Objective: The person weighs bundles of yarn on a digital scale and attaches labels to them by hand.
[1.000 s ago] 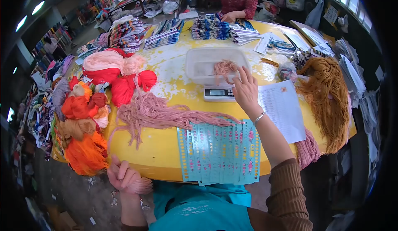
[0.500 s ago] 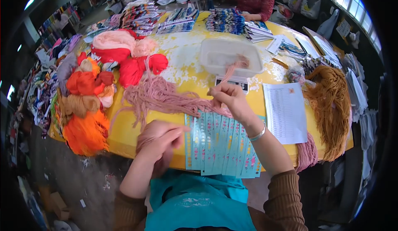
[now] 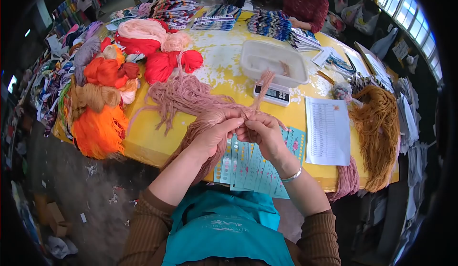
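My left hand and my right hand meet above the table's near edge, both closed on a bundle of dusty-pink yarn. One strand of it runs up toward the clear plastic tub standing on a small digital scale. A larger heap of the same pink yarn lies on the yellow table to the left. Under my hands lies a fan of teal punched cards.
Skeins of orange, red, tan and pale pink yarn pile at the left. A printed sheet and mustard yarn lie at the right. Stacks of thread cards sit at the far side, where another person in red works.
My right hand pulled back from the tub on the scale, drawing pink yarn with it. My left hand rose from below the table edge and joined it on the yarn.
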